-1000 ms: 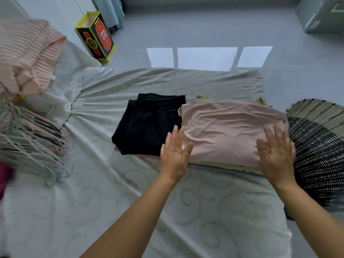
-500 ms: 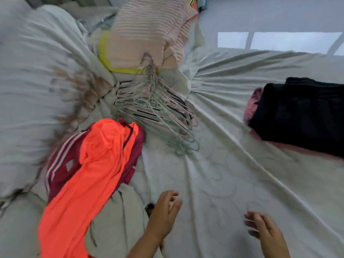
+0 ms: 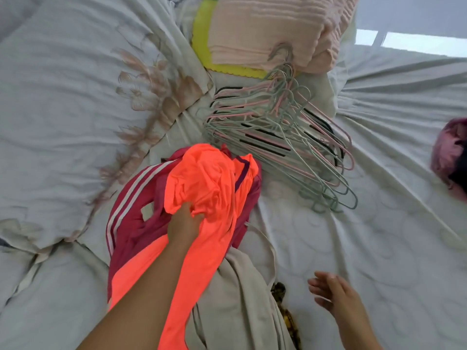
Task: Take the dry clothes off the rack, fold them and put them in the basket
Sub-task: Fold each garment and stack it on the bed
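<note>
Clothes lie in a loose heap on the pale sheet (image 3: 379, 248), near the lower middle of the view. A neon-orange garment (image 3: 209, 183), crumpled and unfolded, drapes over a maroon garment (image 3: 131, 223) with 3 white stripes along its side. Both overlap a beige garment (image 3: 235, 299) closer to the person. The left hand (image 3: 185, 223) grips a bunched fold of the orange fabric, fingers curled into it. The right hand (image 3: 333, 291) hovers low over the sheet beside the beige garment, fingers loosely spread, holding nothing. Just beyond the heap lies a stack of pink and pale-green hangers (image 3: 278, 137), hooks reaching a folded pink ribbed knit (image 3: 273, 29) that rests on a yellow item (image 3: 202, 39). The sheet carries quilted swirls, and a floral duvet (image 3: 63, 97) is bunched at the left. Pink and dark clothes (image 3: 449, 157) show at the right edge, and sunlit grey floor (image 3: 417, 11) at the top right
</note>
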`<act>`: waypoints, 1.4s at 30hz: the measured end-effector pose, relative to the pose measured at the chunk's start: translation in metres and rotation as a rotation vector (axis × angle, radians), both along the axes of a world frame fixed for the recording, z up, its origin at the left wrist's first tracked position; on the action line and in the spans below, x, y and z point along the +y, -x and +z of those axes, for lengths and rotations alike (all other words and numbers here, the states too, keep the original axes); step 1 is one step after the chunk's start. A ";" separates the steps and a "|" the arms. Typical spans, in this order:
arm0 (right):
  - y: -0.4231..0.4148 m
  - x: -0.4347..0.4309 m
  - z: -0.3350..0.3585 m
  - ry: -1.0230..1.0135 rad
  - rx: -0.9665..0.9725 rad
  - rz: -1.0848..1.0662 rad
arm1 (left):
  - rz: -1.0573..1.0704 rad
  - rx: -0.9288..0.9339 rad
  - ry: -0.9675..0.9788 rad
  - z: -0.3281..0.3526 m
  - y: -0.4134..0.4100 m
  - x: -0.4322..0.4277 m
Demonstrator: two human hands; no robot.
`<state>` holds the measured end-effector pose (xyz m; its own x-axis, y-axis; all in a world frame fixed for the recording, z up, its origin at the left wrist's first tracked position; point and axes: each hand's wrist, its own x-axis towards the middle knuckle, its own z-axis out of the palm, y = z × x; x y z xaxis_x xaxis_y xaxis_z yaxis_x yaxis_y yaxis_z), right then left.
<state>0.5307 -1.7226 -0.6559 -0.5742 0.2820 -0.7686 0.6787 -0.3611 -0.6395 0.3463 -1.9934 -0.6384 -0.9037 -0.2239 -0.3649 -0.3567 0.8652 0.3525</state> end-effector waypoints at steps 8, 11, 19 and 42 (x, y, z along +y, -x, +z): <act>0.018 -0.032 0.005 0.204 0.083 -0.055 | 0.184 -0.287 -1.132 0.073 -0.073 0.087; 0.033 -0.030 0.023 0.609 0.112 -0.177 | 0.205 -0.507 -1.397 0.082 -0.107 0.105; 0.031 0.030 0.062 0.365 0.230 -0.188 | 0.084 -0.612 -1.137 0.050 -0.142 0.112; -0.102 0.170 0.347 -0.190 0.781 -0.031 | -0.452 0.401 -1.070 0.357 -0.129 0.221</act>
